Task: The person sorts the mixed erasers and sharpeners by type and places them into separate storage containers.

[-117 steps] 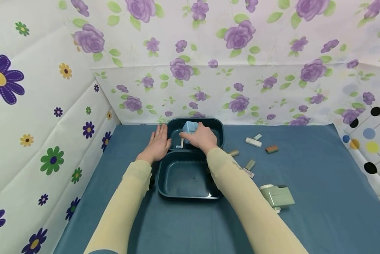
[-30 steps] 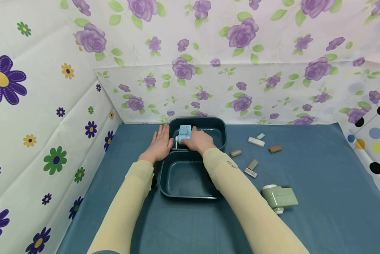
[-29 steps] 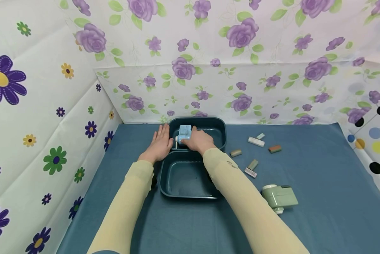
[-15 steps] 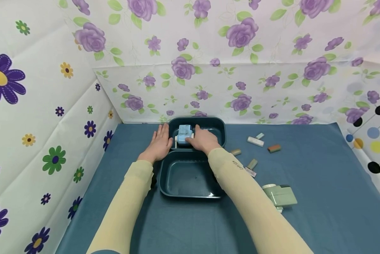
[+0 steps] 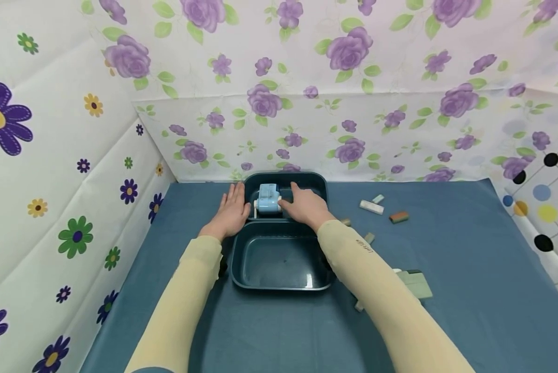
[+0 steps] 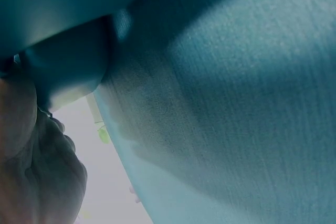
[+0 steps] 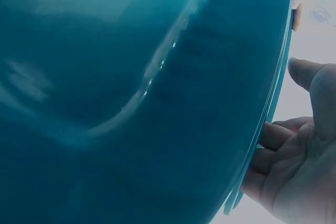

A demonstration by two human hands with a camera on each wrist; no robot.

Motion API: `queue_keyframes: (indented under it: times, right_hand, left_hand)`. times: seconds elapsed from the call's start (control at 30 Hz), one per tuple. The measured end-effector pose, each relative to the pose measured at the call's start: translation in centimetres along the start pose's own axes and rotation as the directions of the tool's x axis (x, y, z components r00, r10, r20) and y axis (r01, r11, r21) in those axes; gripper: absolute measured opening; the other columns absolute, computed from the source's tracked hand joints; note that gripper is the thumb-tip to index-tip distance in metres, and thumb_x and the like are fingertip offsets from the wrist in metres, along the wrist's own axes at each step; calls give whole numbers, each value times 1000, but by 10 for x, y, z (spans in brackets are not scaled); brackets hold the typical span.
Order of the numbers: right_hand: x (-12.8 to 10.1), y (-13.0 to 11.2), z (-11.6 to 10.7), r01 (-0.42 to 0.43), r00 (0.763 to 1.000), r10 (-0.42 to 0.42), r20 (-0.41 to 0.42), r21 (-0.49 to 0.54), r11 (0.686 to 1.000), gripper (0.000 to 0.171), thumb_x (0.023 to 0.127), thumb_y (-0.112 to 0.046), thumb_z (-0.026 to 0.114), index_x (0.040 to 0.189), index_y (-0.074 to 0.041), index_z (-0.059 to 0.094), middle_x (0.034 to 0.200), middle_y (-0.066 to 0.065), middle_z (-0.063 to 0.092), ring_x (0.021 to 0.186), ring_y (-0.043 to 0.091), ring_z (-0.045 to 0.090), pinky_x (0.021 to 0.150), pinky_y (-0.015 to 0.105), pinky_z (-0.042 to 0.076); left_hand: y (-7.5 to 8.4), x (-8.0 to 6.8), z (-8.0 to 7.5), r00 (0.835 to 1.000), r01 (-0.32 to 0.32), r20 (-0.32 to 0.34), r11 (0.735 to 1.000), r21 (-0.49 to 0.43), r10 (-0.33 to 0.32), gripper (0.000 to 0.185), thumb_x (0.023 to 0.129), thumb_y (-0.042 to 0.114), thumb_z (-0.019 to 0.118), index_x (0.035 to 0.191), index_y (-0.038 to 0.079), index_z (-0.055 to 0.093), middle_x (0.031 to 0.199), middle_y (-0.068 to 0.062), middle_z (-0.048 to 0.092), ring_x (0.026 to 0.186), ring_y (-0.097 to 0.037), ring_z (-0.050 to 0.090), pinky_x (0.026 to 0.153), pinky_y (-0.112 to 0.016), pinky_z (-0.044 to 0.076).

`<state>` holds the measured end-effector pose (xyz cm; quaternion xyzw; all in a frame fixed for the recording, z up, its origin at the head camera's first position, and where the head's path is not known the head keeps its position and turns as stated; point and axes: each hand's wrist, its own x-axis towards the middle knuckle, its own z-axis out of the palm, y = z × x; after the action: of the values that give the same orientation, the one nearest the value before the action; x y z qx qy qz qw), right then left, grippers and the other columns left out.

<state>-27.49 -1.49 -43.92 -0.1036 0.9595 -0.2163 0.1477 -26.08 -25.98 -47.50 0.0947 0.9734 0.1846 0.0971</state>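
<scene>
A light-blue pencil sharpener (image 5: 269, 198) with a white crank handle at its left stands in the left part of the far dark-teal tray (image 5: 323, 178). My right hand (image 5: 305, 205) is just right of it, thumb tip close beside its right side and fingers spread over the tray. In the right wrist view the thumb (image 7: 304, 73) stands apart from the fingers. My left hand (image 5: 230, 212) lies with straight fingers along the left outer wall of the far tray. The left wrist view shows that hand only in part, at the left edge.
A second dark-teal tray (image 5: 281, 264) sits in front of the far one. To the right lie several erasers, among them a white one (image 5: 371, 207) and an orange-green one (image 5: 398, 217). A pale-green device (image 5: 416, 285) is partly hidden behind my right sleeve.
My right hand held the sharpener, first turned another way, then set it down upright in the far tray. It has let go and drawn off to the right. The left hand stays put.
</scene>
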Motion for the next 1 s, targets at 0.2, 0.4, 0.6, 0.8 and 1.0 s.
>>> queue_keyframes:
  times: [0.2,0.4,0.6,0.8,1.0]
  right_hand:
    - [-8,9,-5,24,1000,-24,-7,35,999,82,110,-58,52,173,-16,21,156,18,56,126,36,66,98,55,57]
    - [-16,12,-14,55,998,-55,-7,71,996,83,109,-60,52,174,-17,21,140,15,68,123,35,68,103,57,54]
    - [-22,19,-26,71,997,-69,-26,95,993,82,110,-59,52,173,-17,22,138,13,70,110,30,72,97,54,57]
    - [-31,31,-40,95,995,-91,-36,128,987,78,110,-59,52,172,-17,29,146,11,66,125,29,67,105,55,54]
    - [-42,45,-53,131,991,-126,-52,98,987,70,111,-55,52,167,-13,41,143,13,67,125,30,66,105,54,53]
  left_hand:
    - [1,-1,-1,1000,0,5,1000,6,0,68,119,29,29,170,0,-5,179,-19,-6,164,-35,-13,131,-54,-5]
    - [2,-2,-2,1000,7,6,1000,6,-7,68,119,29,30,170,-1,-5,179,-18,-8,164,-34,-14,131,-54,-5]
    - [1,-1,-1,1000,0,11,1000,-10,0,69,119,28,31,170,-1,-5,179,-19,-8,164,-35,-14,131,-55,-5]
    - [0,-1,0,1000,-5,18,1000,-8,5,68,119,27,29,170,0,-6,178,-19,-9,163,-36,-14,131,-53,-6]
    - [0,-1,-1,1000,-5,3,1000,-5,5,68,119,29,29,170,-1,-5,178,-18,-8,164,-35,-14,131,-55,-5]
